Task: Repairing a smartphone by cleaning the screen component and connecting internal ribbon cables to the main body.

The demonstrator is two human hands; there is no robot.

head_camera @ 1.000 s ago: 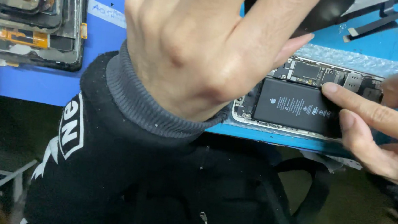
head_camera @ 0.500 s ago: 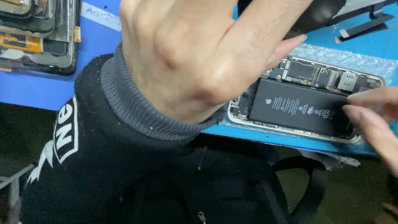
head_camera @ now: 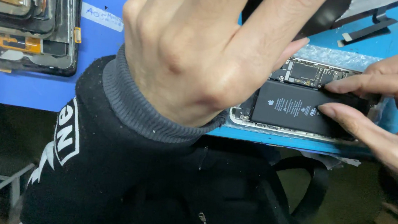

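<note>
Black battery (head_camera: 300, 109) in opened phone (head_camera: 305, 99), under right hand (head_camera: 390, 119) fingertips pressing flat; left hand (head_camera: 204, 50) pinches lifted dark screen panel (head_camera: 323, 12) above; white label (head_camera: 102, 17) beyond the left hand.

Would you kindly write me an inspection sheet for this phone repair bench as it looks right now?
Surface: blue bench top, its front edge nearest the person.
Job's things: opened phone lying flat at the bench edge, black battery and circuit board exposed; a black panel raised above it.
Clutter: stack of phone screens at far left; bubble wrap behind the phone; a white label.
Hands: left hand lifted close to the camera, at the black panel; right hand with fingertips on the battery.
Cables: flat black strip on the bench, top right.
Surroundings: black sleeve, dark bag and strap below the bench.
</note>
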